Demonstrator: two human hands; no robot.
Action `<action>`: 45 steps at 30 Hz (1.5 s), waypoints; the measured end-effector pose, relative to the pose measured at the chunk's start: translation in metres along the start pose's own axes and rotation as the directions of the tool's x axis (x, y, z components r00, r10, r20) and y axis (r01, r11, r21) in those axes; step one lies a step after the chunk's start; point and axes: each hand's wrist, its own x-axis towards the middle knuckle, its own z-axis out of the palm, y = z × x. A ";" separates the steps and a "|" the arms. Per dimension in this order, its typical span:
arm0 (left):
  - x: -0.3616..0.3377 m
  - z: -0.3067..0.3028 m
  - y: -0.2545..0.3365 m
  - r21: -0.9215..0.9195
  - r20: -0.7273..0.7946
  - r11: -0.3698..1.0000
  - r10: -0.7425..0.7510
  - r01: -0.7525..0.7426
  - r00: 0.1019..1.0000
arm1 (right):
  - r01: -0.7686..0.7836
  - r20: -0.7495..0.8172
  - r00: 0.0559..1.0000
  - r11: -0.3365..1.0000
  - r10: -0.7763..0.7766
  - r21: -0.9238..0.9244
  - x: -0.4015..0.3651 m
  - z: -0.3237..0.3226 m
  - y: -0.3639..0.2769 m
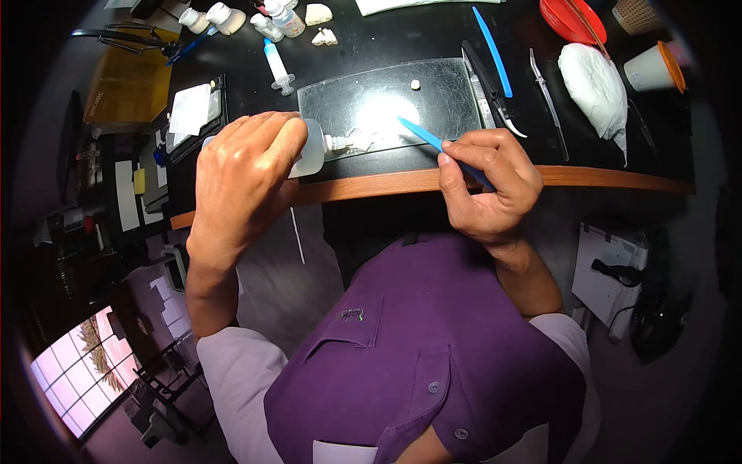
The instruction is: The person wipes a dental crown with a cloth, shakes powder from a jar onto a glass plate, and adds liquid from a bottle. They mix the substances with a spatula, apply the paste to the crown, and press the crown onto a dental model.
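My left hand [251, 166] is wrapped round a translucent white bottle [311, 151], tipped on its side with its nozzle pointing right over the near left part of a glass plate [325, 104]. Between the thumb and fingers of my right hand [491, 182] is a blue spatula [425, 134], its tip above the bright glare on the plate. Whether the tip touches the glass I cannot tell. Clear or whitish material [362, 141] lies by the nozzle. A small cream-coloured piece [415, 84] rests on the plate's far right part.
Metal tweezers [495, 97], another blue spatula [492, 50] and a metal instrument [547, 100] lie right of the plate. Farther right are a white bag [593, 89], a cup [649, 71] and a red bowl [568, 22]. A syringe [277, 66] and small bottles [286, 19] stand or lie behind.
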 end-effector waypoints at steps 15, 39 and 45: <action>-0.026 -0.009 -0.072 -0.797 -0.316 0.604 -0.425 0.006 0.848 | -0.022 0.017 1.000 1.000 0.022 -0.010 0.002 -0.001 -0.004; 0.062 0.087 -0.209 -0.654 -0.594 0.709 -0.698 0.265 0.400 | -0.002 0.001 1.000 1.000 0.002 -0.019 0.002 -0.001 -0.007; 0.050 0.064 -0.262 -0.723 -0.572 0.653 -0.749 0.225 0.335 | -0.003 0.007 1.000 1.000 0.003 -0.029 0.001 0.001 -0.005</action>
